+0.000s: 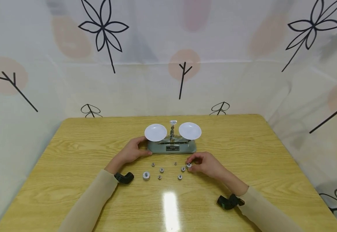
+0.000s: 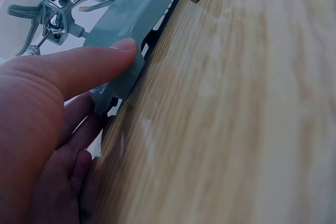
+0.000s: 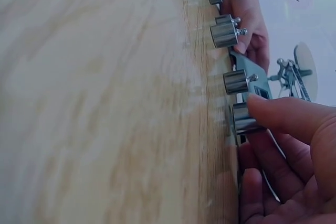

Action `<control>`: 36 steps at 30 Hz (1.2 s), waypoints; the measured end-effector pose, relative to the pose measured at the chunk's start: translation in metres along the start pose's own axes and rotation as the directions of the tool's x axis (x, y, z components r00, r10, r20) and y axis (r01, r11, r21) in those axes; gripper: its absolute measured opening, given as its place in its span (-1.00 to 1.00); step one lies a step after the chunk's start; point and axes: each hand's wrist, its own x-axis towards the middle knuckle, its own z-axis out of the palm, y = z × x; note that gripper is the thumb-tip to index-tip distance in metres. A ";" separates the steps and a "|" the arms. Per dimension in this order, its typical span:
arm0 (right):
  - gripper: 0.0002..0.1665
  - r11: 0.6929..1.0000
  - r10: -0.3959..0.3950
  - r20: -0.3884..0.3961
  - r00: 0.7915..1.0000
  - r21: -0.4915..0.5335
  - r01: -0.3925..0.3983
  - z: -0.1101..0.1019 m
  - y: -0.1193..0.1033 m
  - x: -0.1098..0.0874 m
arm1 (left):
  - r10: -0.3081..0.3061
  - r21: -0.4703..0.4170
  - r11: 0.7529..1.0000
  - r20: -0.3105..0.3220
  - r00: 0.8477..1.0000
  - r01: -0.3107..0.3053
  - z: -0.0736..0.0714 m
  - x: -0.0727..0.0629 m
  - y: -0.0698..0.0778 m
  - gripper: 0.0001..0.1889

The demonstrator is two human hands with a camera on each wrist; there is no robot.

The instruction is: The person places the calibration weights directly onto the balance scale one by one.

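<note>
A balance scale point(image 1: 158, 148) with a grey-green base and two white pans stands toward the back of the table. My left hand point(image 1: 130, 150) grips the left end of its base; in the left wrist view the thumb point(image 2: 100, 66) lies on the front face and the other fingers are behind the end. Just in front of the base's right end, my right hand point(image 1: 208, 165) pinches a metal weight point(image 3: 243, 119) between thumb and fingers. The weight appears to be upright at the tabletop; whether it touches the wood I cannot tell. Both pans look bare.
Several small metal weights stand scattered before the scale, the largest point(image 1: 146, 176) at the left and another point(image 1: 180, 177) nearer the right hand. The wooden table point(image 1: 78, 154) ends at a patterned cloth point(image 1: 145, 87) behind. Light glares off the table's front middle.
</note>
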 end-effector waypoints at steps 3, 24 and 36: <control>-0.79 1.000 -0.007 -0.011 1.000 -0.003 0.007 0.000 0.002 0.001 | 0.004 0.010 1.000 0.005 1.000 -0.004 -0.001 0.000 0.000 -0.27; -0.79 0.999 -0.028 -0.057 0.998 -0.020 0.027 -0.007 -0.008 -0.004 | -0.009 0.024 1.000 0.007 1.000 0.009 -0.001 0.001 -0.003 -0.27; -0.80 0.999 0.003 -0.084 0.996 -0.039 -0.006 -0.015 -0.005 -0.005 | -0.027 0.024 0.999 0.006 1.000 0.027 -0.002 0.001 -0.004 -0.27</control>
